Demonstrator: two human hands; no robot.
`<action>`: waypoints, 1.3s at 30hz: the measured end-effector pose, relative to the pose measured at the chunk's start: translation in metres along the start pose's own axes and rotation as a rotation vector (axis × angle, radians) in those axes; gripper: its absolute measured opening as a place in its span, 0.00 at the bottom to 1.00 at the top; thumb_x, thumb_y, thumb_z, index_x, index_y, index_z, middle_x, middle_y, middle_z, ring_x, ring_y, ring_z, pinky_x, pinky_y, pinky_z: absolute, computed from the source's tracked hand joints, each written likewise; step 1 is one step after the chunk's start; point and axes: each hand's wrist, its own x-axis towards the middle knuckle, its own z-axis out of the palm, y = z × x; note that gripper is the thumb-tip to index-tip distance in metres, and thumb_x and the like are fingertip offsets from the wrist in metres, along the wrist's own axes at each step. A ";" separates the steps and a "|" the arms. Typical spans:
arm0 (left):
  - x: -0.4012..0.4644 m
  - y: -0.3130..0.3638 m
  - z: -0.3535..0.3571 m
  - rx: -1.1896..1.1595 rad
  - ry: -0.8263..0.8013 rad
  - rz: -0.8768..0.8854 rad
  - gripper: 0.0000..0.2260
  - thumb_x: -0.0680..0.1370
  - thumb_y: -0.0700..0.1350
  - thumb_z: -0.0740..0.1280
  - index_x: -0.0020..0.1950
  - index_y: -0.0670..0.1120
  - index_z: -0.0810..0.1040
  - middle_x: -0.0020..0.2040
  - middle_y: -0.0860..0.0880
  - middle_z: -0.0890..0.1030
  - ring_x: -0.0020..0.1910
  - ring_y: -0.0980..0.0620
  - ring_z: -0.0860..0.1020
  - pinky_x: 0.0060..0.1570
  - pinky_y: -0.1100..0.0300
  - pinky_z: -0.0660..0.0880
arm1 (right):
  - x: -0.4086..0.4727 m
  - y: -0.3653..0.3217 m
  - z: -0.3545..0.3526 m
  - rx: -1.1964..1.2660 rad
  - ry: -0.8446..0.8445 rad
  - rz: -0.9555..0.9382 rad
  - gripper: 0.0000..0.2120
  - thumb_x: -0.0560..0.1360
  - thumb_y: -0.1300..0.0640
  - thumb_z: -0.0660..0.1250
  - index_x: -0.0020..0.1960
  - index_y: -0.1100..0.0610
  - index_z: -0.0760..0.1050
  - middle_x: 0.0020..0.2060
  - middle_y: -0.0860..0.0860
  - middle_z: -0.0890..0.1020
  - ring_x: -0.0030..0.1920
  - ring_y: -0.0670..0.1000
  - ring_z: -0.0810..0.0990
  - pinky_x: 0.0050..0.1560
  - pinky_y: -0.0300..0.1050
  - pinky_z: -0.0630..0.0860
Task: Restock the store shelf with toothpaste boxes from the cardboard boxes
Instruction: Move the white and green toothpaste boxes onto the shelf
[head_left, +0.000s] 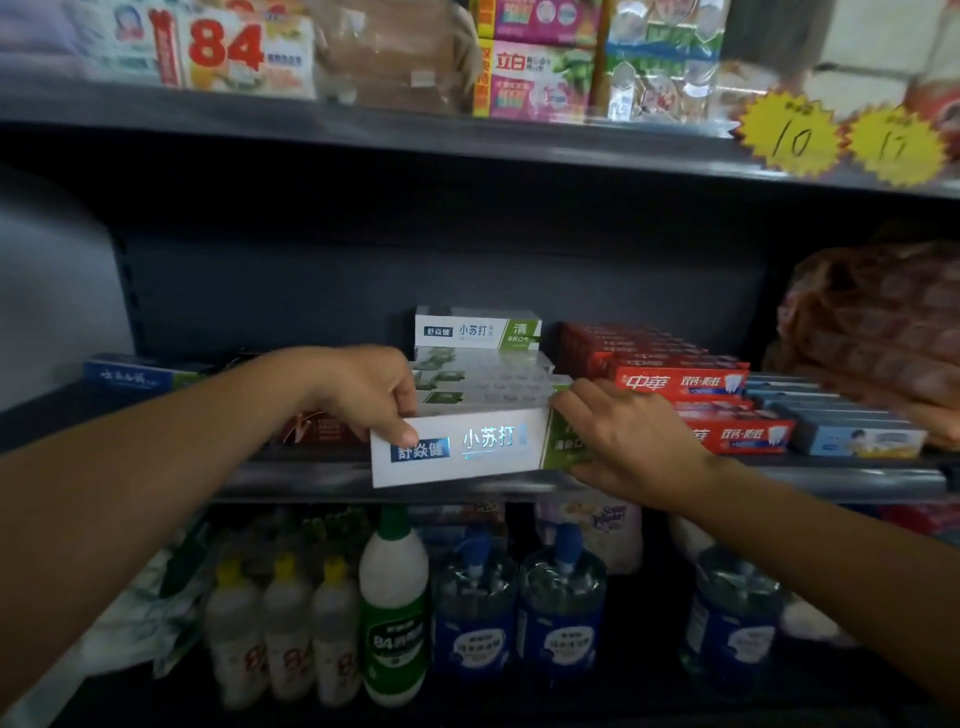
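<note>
A white and green toothpaste box (467, 447) sits at the front edge of the middle shelf (291, 475). My left hand (363, 389) grips its upper left corner, thumb over the front face. My right hand (618, 436) holds its green right end. Directly behind it lie several matching white and green boxes (483, 379), with one more box (475, 327) standing on top at the back. No cardboard box is in view.
Red toothpaste boxes (680, 382) are stacked to the right, then blue ones (857, 431). A blue box (130, 374) and a dark red box (322, 428) lie to the left. Bottles (395, 613) fill the lower shelf. Yellow price tags (789, 135) hang from the upper shelf.
</note>
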 end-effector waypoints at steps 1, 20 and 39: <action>0.003 0.000 -0.001 0.013 0.036 -0.003 0.11 0.73 0.43 0.74 0.53 0.44 0.81 0.44 0.52 0.82 0.44 0.55 0.80 0.46 0.61 0.79 | 0.003 0.003 0.001 -0.003 0.008 0.014 0.26 0.56 0.50 0.78 0.50 0.58 0.75 0.41 0.52 0.78 0.36 0.52 0.78 0.27 0.39 0.64; 0.081 -0.012 -0.034 0.162 0.360 -0.006 0.18 0.74 0.47 0.72 0.62 0.44 0.77 0.52 0.49 0.76 0.52 0.50 0.74 0.50 0.57 0.69 | 0.088 0.066 0.045 0.134 -0.129 0.176 0.38 0.66 0.47 0.77 0.69 0.58 0.64 0.60 0.55 0.72 0.62 0.56 0.69 0.57 0.53 0.73; 0.137 -0.008 -0.054 0.131 0.368 -0.171 0.21 0.75 0.45 0.71 0.66 0.42 0.75 0.63 0.43 0.76 0.60 0.44 0.74 0.60 0.51 0.73 | 0.148 0.124 0.089 0.179 -0.154 0.050 0.39 0.66 0.47 0.77 0.70 0.58 0.63 0.62 0.57 0.70 0.65 0.57 0.67 0.53 0.55 0.75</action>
